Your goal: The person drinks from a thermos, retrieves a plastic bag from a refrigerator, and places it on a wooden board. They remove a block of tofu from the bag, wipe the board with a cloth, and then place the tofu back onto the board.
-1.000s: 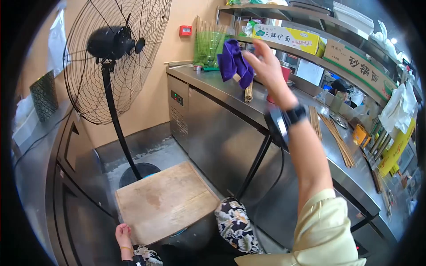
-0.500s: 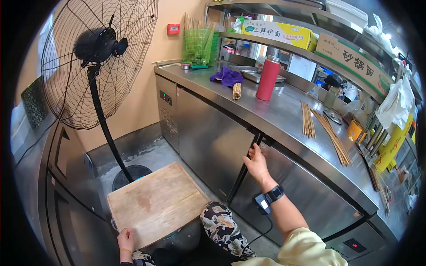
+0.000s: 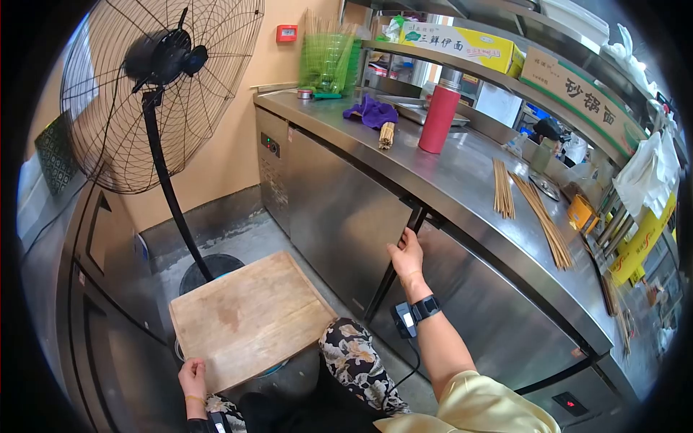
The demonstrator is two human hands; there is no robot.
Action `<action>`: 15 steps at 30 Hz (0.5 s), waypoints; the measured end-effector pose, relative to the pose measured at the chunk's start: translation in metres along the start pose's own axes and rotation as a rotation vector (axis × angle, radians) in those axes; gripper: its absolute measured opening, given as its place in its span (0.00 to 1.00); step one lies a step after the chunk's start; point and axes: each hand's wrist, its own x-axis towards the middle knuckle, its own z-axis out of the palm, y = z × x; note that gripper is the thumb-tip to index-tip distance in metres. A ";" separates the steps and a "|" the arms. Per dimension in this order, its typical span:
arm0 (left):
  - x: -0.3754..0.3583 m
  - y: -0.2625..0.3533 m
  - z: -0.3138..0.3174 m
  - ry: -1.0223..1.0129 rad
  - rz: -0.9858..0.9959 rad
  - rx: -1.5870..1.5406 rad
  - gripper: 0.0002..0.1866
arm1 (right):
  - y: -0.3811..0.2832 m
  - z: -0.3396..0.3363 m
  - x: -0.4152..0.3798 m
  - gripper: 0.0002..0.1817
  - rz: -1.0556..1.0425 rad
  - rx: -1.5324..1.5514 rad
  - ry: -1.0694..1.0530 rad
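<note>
A wooden cutting board (image 3: 253, 317) lies roughly level in front of my knees, a damp-looking patch on its face. At its near left corner is my left hand (image 3: 193, 379), fingers curled in against the board's edge. My right hand (image 3: 408, 256), a black strap and small device on its wrist, reaches to the steel under-counter fridge. Its fingers hook at the free edge of the left fridge door (image 3: 343, 216), beside the dark gap between the doors. The right fridge door (image 3: 469, 303) stands beside that hand. My fingertips are partly hidden at the door edge.
A black floor fan (image 3: 155, 65) stands at left. On the steel counter (image 3: 462, 162) are a red bottle (image 3: 439, 119), a purple cloth (image 3: 372, 112) and bundles of wooden skewers (image 3: 503, 189). A green basket (image 3: 328, 65) of skewers stands at the back.
My right hand has moved slightly left and up, its fingers now more curled at the door edge. My left hand stays by the board. The view has shifted a little.
</note>
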 end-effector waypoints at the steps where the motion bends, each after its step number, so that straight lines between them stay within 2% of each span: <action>1: -0.001 -0.001 0.000 0.002 0.005 -0.002 0.02 | -0.001 -0.002 -0.001 0.25 0.047 0.013 0.012; 4: 0.001 -0.005 0.003 0.009 0.001 -0.013 0.02 | 0.012 0.005 -0.016 0.21 0.049 0.066 -0.094; 5: 0.002 -0.005 0.003 0.005 0.004 -0.014 0.02 | 0.003 0.014 -0.028 0.21 -0.068 0.014 -0.085; 8: 0.000 -0.004 0.000 -0.002 -0.002 -0.011 0.02 | -0.008 0.023 -0.051 0.31 -0.201 -0.179 -0.089; 12: 0.003 -0.004 0.001 0.013 -0.005 0.012 0.01 | -0.009 0.021 -0.064 0.38 -0.252 -0.227 -0.217; 15: 0.004 -0.003 0.002 0.001 -0.021 0.041 0.02 | -0.013 0.021 -0.075 0.39 -0.184 -0.250 -0.320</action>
